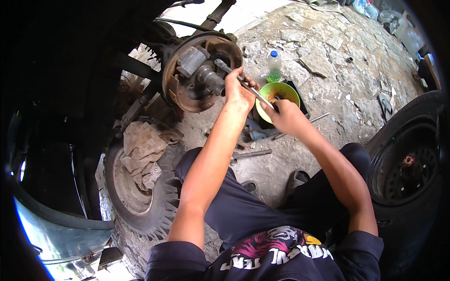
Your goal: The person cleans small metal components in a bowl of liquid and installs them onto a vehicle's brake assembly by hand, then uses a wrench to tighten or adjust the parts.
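Observation:
A long metal socket wrench bar (253,92) slants between my hands, its socket end up by the rusty brake backing plate (180,96). My left hand (239,91) is closed around the bar's upper part, palm turned up. Lower down, my right hand (287,118) grips the handle end. Left of the socket end, a greasy spindle (211,79) sticks out from the plate, with a grey metal block (192,61) beside it. Whether the socket sits on a bolt, I cannot tell. Partly behind my right hand stands a green bowl (294,92) with brownish stuff and something dark in it.
A bottle of green liquid (274,68) stands behind the bowl. Metal rods (253,153) lie on the stony floor. At left, a cloth (144,143) drapes over a wheel (115,182); another wheel (404,145) stands at right. A sandal (386,107) lies beyond it.

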Action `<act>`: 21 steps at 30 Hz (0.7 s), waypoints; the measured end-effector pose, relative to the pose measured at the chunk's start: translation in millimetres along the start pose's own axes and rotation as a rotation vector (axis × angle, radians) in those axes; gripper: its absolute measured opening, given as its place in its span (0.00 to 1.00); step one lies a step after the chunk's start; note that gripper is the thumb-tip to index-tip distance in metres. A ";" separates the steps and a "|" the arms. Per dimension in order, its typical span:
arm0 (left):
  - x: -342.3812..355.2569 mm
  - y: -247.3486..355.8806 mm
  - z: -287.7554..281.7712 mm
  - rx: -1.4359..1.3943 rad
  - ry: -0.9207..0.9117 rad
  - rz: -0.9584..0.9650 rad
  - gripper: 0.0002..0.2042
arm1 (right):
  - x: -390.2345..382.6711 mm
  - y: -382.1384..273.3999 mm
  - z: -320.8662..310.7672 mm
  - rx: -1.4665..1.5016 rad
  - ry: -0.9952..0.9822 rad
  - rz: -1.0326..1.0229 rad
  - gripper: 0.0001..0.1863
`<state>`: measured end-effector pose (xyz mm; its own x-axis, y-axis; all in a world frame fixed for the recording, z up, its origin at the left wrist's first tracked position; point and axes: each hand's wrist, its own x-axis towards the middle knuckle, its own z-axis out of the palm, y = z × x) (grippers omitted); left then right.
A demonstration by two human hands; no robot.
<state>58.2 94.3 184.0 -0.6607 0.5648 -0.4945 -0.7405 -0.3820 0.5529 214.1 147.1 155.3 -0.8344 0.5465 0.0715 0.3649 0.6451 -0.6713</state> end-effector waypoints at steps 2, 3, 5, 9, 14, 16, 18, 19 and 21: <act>-1.1 3.2 0.5 -0.013 0.010 -0.007 0.12 | -8.9 -14.6 5.0 -0.114 0.104 -0.080 0.21; -1.0 4.6 0.3 -0.018 0.015 -0.010 0.12 | -10.5 -22.5 4.0 -0.170 0.157 -0.120 0.21; 0.1 6.1 -5.1 -0.074 -0.022 -0.007 0.11 | 1.6 -24.9 -5.4 0.051 0.080 -0.121 0.19; -2.7 -0.2 2.1 -0.086 -0.028 0.044 0.08 | 18.2 -3.0 -35.2 1.272 -0.651 0.574 0.22; 5.0 -5.1 -8.3 -0.074 -0.011 0.049 0.08 | -5.5 -5.1 6.0 0.025 0.169 -0.116 0.24; 1.7 -6.1 -7.7 -0.025 -0.021 0.103 0.07 | -5.9 -13.1 4.1 0.087 0.148 -0.037 0.24; -2.5 -8.1 -9.3 -0.035 -0.090 0.123 0.06 | 5.1 -13.9 -13.3 0.346 -0.036 0.083 0.24; -3.3 -6.9 -13.7 -0.041 -0.115 0.138 0.06 | 11.8 -22.5 -28.9 0.578 -0.290 0.425 0.25; -2.1 -9.4 -12.3 -0.056 -0.157 0.104 0.07 | 17.9 -9.6 -35.5 0.883 -0.423 0.533 0.26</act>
<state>65.0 87.6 171.6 -0.7098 0.6254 -0.3240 -0.6779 -0.4816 0.5554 210.3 169.6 189.1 -0.7930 0.3063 -0.5266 0.4370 -0.3161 -0.8421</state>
